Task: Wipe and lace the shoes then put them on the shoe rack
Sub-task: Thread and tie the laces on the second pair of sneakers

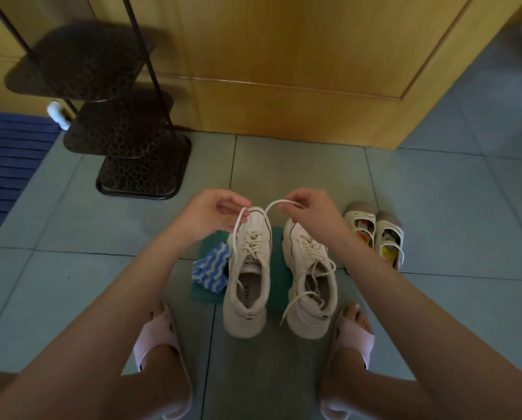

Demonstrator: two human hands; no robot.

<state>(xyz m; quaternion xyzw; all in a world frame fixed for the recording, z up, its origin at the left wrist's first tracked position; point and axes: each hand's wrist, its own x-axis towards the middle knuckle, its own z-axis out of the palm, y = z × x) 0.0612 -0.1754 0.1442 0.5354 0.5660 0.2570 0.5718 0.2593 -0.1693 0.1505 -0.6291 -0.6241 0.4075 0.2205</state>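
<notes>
I'm lacing: above the left shoe (247, 286), fingers (237, 204) of my left hand (211, 213) and right hand (311, 213) pinch the lace (279, 202); I'd judge knotting comes next.

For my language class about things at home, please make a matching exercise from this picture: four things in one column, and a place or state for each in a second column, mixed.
Things
1. shoe rack
2. striped cloth
3. left sneaker
4. small pair of sandals

Places or states
A. its lace is pinched by the left hand and the right hand
B. on the floor, right of the right sneaker
C. stands by the wooden door
D. lies on the teal mat, left of the left sneaker

Pairs: 1-C, 2-D, 3-A, 4-B
</notes>
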